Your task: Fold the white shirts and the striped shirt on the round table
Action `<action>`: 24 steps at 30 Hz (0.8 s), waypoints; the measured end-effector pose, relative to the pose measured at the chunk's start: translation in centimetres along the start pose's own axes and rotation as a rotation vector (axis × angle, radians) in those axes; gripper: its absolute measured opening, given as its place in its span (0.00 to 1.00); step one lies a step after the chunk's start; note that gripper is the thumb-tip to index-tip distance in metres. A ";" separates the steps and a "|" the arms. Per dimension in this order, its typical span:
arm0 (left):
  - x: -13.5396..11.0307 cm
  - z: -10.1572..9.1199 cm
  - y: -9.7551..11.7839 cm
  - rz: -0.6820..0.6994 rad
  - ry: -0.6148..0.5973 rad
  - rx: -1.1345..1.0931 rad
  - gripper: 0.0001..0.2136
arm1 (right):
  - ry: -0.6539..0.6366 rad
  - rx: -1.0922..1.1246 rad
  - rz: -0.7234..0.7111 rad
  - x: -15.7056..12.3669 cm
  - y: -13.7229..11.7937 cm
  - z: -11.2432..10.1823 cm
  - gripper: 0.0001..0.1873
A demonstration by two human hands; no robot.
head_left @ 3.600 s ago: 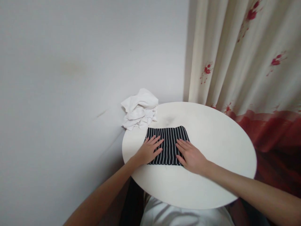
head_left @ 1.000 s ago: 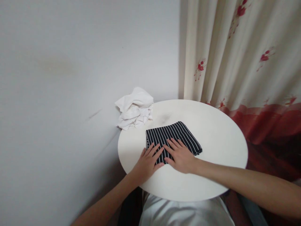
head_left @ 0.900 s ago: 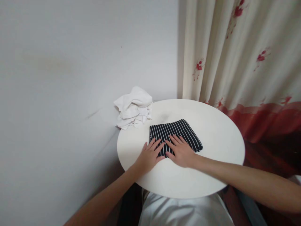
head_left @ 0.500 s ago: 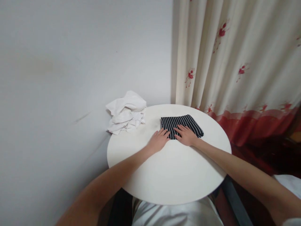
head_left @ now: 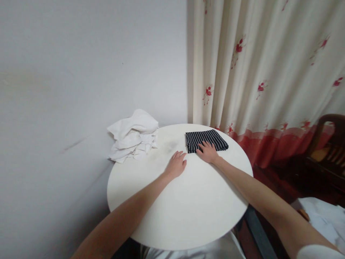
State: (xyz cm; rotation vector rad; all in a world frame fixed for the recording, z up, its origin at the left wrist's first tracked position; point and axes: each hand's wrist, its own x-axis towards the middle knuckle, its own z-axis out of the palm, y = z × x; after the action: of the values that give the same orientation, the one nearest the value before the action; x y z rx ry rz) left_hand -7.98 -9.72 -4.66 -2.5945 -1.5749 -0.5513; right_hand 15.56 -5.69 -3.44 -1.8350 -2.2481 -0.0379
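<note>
A folded black cloth with white stripes (head_left: pixel 206 139) lies flat toward the far right of the round white table (head_left: pixel 188 208). My right hand (head_left: pixel 208 152) rests on its near edge, fingers spread over the stripes. To the left of the cloth, my left hand (head_left: pixel 175 165) is at the tabletop with its fingers stretched out, apart from the cloth and holding nothing. What kind of item the striped cloth is, I cannot tell.
Crumpled white cloths (head_left: pixel 133 136) are heaped at the table's back left, against the wall (head_left: pixel 81 72). A flowered curtain (head_left: pixel 250 79) hangs behind. At the right stand a wooden chair (head_left: pixel 320 133) and more white cloth (head_left: pixel 322 217).
My left hand has come off the striped cloth and moved left. My right hand stays on the cloth. The view has turned to the right, bringing the chair into sight.
</note>
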 end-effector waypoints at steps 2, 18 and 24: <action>0.1 0.0 -0.1 0.007 0.005 -0.015 0.21 | -0.044 0.016 0.014 -0.8 -1.8 0.2 0.39; 0.0 0.7 -0.7 0.015 0.009 -0.027 0.18 | -0.184 0.058 0.073 -2.2 -5.2 -0.8 0.45; 0.0 0.8 -0.7 0.033 0.014 -0.006 0.18 | -0.212 0.059 0.070 -1.8 -5.0 -0.7 0.44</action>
State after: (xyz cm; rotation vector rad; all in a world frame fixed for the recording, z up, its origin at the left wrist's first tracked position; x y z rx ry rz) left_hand -8.44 -9.22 -5.50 -2.6103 -1.5260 -0.5716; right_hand 11.21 -8.57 -2.45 -1.9671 -2.2905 0.2427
